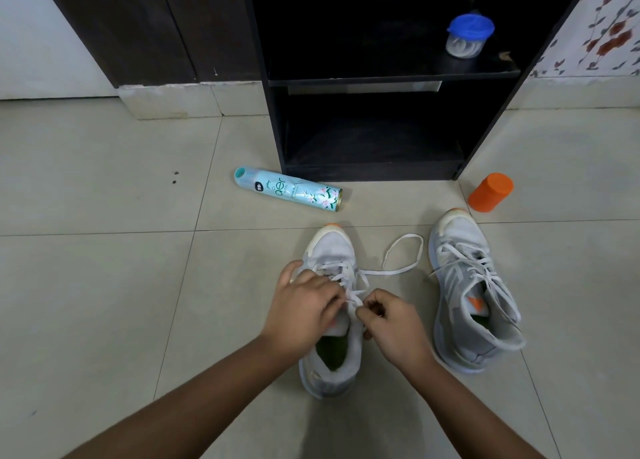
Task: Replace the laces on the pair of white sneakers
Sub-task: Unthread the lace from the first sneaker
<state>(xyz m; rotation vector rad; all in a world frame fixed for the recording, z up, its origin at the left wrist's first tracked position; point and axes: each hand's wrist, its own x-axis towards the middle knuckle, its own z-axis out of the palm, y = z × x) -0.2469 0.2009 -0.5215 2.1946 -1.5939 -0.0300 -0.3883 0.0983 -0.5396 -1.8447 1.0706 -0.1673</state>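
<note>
At the near sneaker [329,250] eyelets, the left hand [304,302] grips the shoe with curled fingers, the right hand [391,323] pinches the lace [391,271]; threading appears in hand, and the next move likely requires pulling the free end through.

Matt mesh-cloth sneakers [332,306] sit on smooth, faintly glossy floor tiles [104,285]. A shiny metal spray can [289,189] lies beside a dark wood-look shelf [374,74].

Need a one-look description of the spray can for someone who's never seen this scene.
Start at the black shelf unit; on the floor by its lower left corner, beyond the toe of the sneaker being laced, lies the spray can. It is pale turquoise with a flower print, unlike the plain orange container right of the shelf.
</note>
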